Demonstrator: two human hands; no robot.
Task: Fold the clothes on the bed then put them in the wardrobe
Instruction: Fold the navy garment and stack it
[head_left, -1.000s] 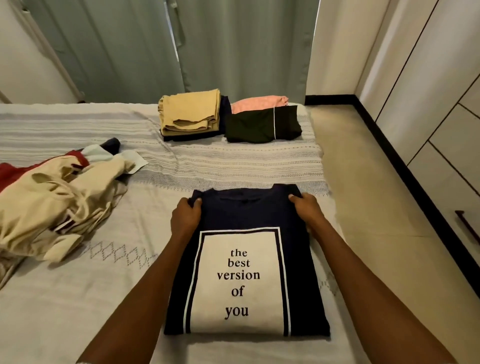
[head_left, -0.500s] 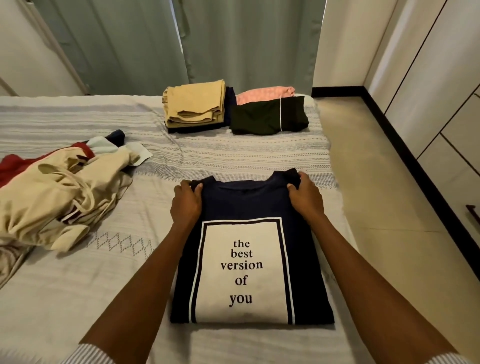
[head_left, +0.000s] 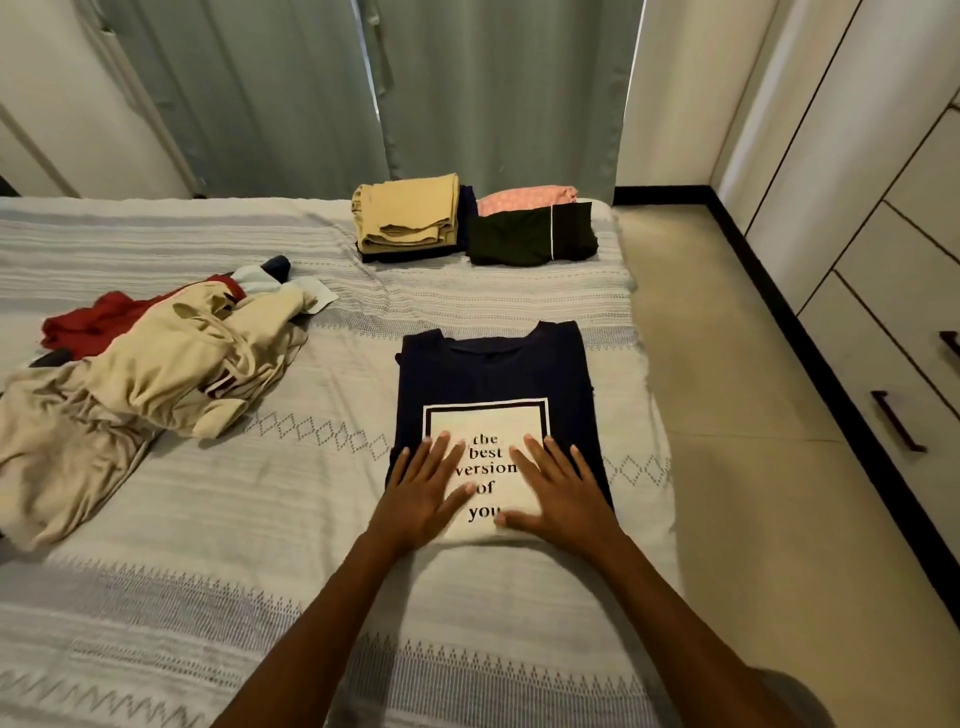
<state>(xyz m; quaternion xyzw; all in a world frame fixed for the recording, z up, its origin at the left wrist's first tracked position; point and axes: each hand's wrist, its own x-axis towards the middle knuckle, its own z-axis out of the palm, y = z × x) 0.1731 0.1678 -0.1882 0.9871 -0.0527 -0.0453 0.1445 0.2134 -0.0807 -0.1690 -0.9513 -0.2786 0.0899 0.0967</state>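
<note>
Both hands have come off the collar corners they pinched half a second ago and now lie flat near the lower edge of the navy T-shirt (head_left: 493, 374). I see my left hand (head_left: 423, 496) with fingers spread and straight, pressing on the white print panel, and my right hand (head_left: 563, 493) beside it in the same flat, spread pose, holding nothing. That folded shirt lies at the centre of the frame on the grey bedspread (head_left: 218, 519), collar pointing away from me. At the left edge sits a heap of unfolded clothes (head_left: 135, 384), beige over red. Toward the upper middle, near the curtain (head_left: 467, 88), I see a folded tan stack (head_left: 408, 218) and just beside it a folded black garment (head_left: 530, 236) with pink fabric (head_left: 524, 197) behind it. White wardrobe drawers (head_left: 883, 312) fill the right edge.
</note>
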